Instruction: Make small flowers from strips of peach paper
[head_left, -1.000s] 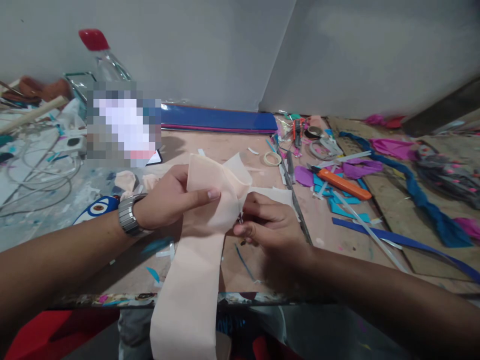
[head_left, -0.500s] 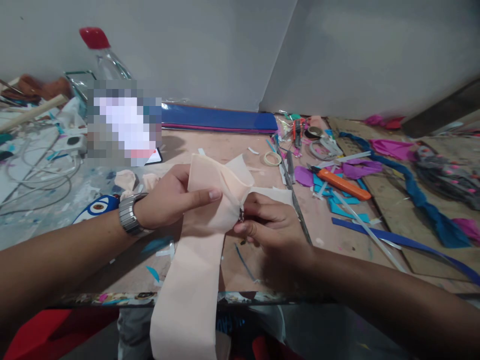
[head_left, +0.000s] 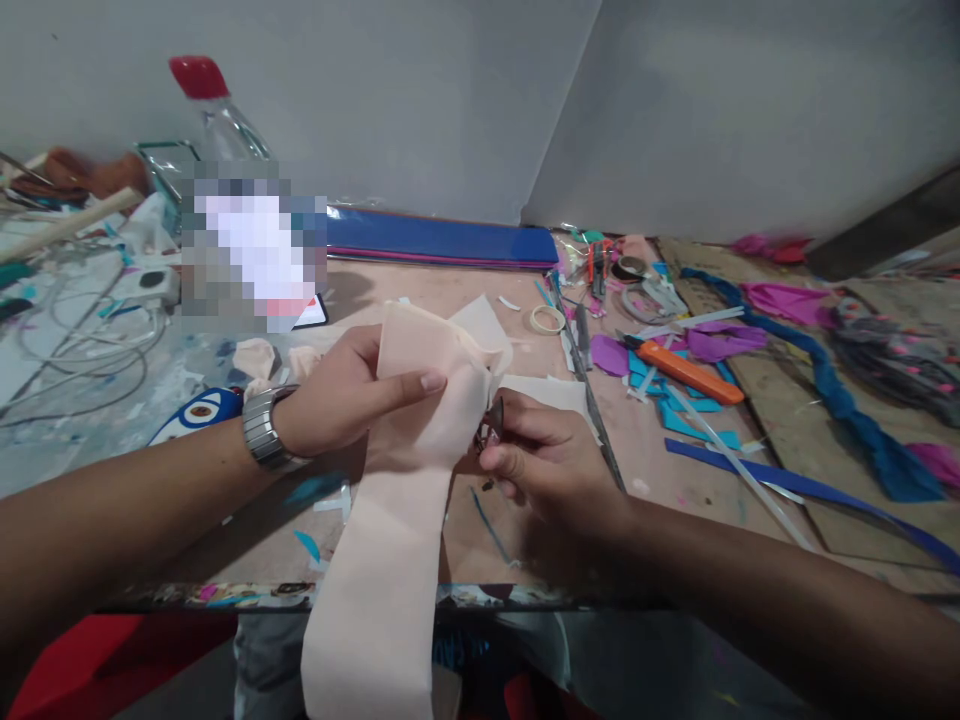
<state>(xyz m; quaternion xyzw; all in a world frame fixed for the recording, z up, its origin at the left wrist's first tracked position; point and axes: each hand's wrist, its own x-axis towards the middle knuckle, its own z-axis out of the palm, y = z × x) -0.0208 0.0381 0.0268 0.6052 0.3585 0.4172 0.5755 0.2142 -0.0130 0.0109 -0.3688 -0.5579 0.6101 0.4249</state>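
Note:
My left hand [head_left: 352,390], with a metal watch on its wrist, pinches the folded upper end of a long peach strip [head_left: 397,530] of thin, cloth-like material. The strip hangs down over the table's front edge. At the fold's right edge, my right hand [head_left: 555,450] is closed on a small dark metal piece [head_left: 495,415]. Its fingers partly cover that piece, so its kind is unclear. Behind my right hand lies another pale sheet [head_left: 551,392].
An orange utility knife [head_left: 690,372] lies among blue and purple scraps at right, near a tape roll [head_left: 547,320]. A blurred-out phone [head_left: 259,250], a red-capped bottle [head_left: 199,77] and cables [head_left: 75,400] are at left. A flat blue pack [head_left: 450,240] lies along the back.
The folded end's open mouth has narrowed and its right corner has crumpled. My right hand has turned slightly, showing more of the dark metal piece. My left hand keeps its hold.

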